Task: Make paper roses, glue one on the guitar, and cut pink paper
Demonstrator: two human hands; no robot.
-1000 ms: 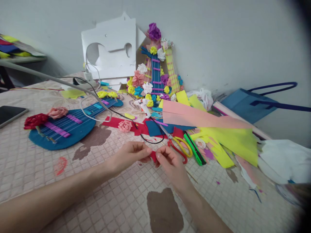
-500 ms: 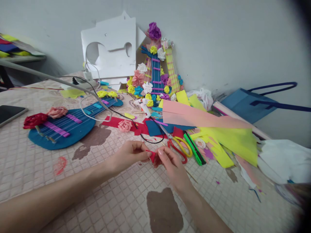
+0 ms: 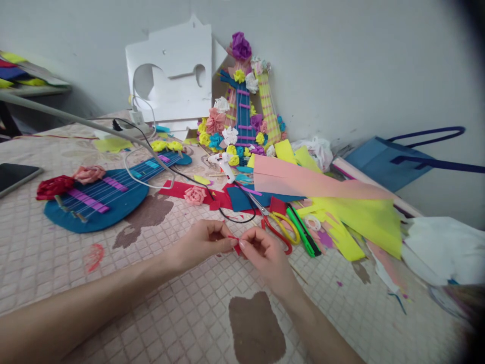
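Between my fingertips is a small piece of red paper [image 3: 237,247], mostly hidden by the fingers. My left hand [image 3: 208,240] pinches its left side, and my right hand [image 3: 263,250] pinches it from the right, the two hands nearly touching. Just beyond them lie a red paper strip [image 3: 174,191] and a pink paper rose [image 3: 195,195]. Close to my right hand are scissors [image 3: 278,227] with red and yellow handles and a green utility knife [image 3: 303,231]. Off to the left rests a blue paper guitar [image 3: 113,197] with red and pink roses on it.
A white glue gun [image 3: 225,166] with a black cord stands behind the papers. Pink paper [image 3: 303,179] and yellow paper [image 3: 367,222] spread rightward. Decorated guitars [image 3: 244,114] and a white cut-out board [image 3: 174,96] lean on the wall. A phone [image 3: 17,177] lies far left.
My right hand has shifted slightly left, its fingertips closing in on the left ones. Less of the red paper shows now. Everything else has stayed put.
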